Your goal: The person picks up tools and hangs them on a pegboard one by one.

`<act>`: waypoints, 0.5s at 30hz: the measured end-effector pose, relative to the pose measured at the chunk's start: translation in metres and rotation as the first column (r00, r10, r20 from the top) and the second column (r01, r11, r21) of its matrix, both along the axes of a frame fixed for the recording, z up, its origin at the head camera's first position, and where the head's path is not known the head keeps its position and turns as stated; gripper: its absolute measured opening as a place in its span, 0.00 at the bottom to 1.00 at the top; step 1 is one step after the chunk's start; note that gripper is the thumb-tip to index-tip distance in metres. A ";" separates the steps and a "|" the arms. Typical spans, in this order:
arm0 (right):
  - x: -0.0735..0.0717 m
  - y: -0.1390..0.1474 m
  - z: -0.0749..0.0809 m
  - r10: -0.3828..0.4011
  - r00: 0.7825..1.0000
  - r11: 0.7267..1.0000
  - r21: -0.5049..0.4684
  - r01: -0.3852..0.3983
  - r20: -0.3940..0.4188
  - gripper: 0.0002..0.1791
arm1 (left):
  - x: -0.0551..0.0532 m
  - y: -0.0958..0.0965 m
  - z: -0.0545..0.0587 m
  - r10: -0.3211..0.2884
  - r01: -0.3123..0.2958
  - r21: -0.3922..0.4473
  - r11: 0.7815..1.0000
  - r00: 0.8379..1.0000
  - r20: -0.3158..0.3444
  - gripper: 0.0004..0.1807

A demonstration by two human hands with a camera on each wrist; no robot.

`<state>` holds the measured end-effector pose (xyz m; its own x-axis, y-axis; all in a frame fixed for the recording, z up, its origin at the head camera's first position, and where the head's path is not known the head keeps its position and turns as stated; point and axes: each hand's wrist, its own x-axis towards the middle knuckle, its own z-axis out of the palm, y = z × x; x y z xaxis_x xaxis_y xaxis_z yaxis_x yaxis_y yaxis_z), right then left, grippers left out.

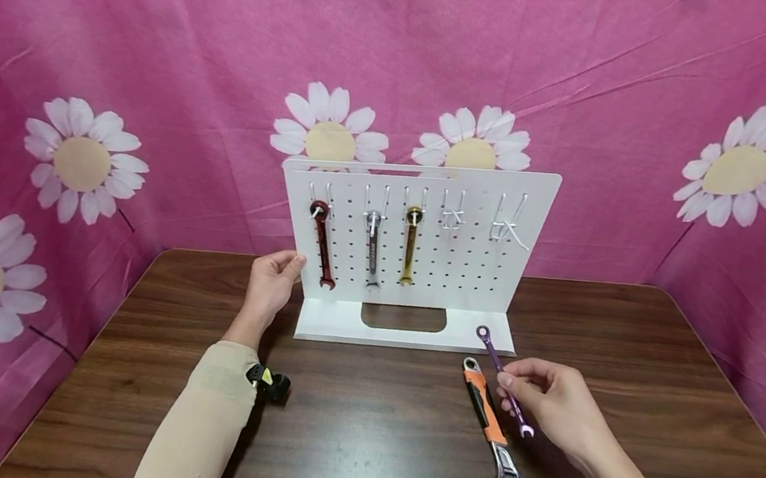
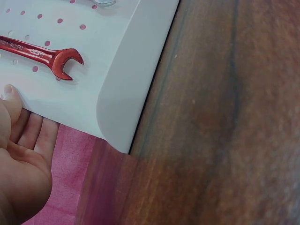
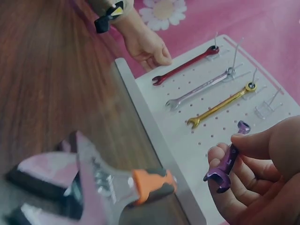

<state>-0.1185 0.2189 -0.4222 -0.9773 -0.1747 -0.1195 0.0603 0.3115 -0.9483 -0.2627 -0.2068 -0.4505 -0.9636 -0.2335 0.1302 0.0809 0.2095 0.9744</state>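
Note:
My left hand [image 1: 273,283] grips the left edge of a white pegboard [image 1: 370,334], thumb on the front and fingers behind it. In the right wrist view a purple combination wrench [image 3: 227,164] is pinched between the thumb and fingers of my right hand [image 1: 554,399]. Its ring end points at the board's base, its open end back towards me. Just left of that hand is an adjustable wrench [image 1: 491,435] with an orange and black handle. From the board's hooks hang a red wrench [image 1: 323,251], a silver wrench [image 1: 373,246] and a gold wrench [image 1: 410,251].
Two more white hooks, a fourth hook [image 1: 453,216] and a far-right hook [image 1: 508,227], hold nothing. The board stands on a dark wooden table [image 1: 358,429]. A pink curtain [image 1: 235,34] with daisies hangs behind and at both sides.

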 end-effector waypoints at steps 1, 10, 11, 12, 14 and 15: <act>-0.001 -0.002 0.001 -0.006 1.000 1.000 -0.006 0.006 -0.013 0.13 | 0.000 0.000 0.000 0.000 0.000 -0.003 1.000 1.000 0.001 0.14; -0.014 -0.019 0.013 -0.033 0.996 0.996 -0.082 0.026 -0.086 0.13 | -0.001 -0.001 -0.002 0.004 -0.004 0.006 1.000 1.000 -0.003 0.13; -0.016 -0.021 0.015 -0.041 0.995 0.995 -0.095 0.032 -0.086 0.13 | -0.001 -0.001 -0.001 0.002 -0.002 0.006 1.000 1.000 -0.003 0.13; -0.017 -0.021 0.016 -0.048 0.995 0.994 -0.103 0.039 -0.089 0.12 | -0.001 -0.001 -0.001 0.001 -0.001 0.006 1.000 1.000 0.000 0.13; -0.020 -0.023 0.021 -0.068 0.994 0.990 -0.127 0.056 -0.088 0.12 | 0.000 0.000 0.001 -0.001 0.001 0.001 1.000 1.000 0.003 0.14; -0.022 -0.024 0.023 -0.075 0.993 0.989 -0.136 0.063 -0.087 0.11 | 0.000 0.000 0.001 -0.001 0.001 -0.002 1.000 1.000 0.004 0.14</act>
<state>-0.1404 0.1953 -0.3992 -0.9934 -0.1146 -0.0096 -0.0113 0.1805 -0.9835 -0.2625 -0.2065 -0.4494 -0.9643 -0.2323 0.1271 0.0776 0.2113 0.9743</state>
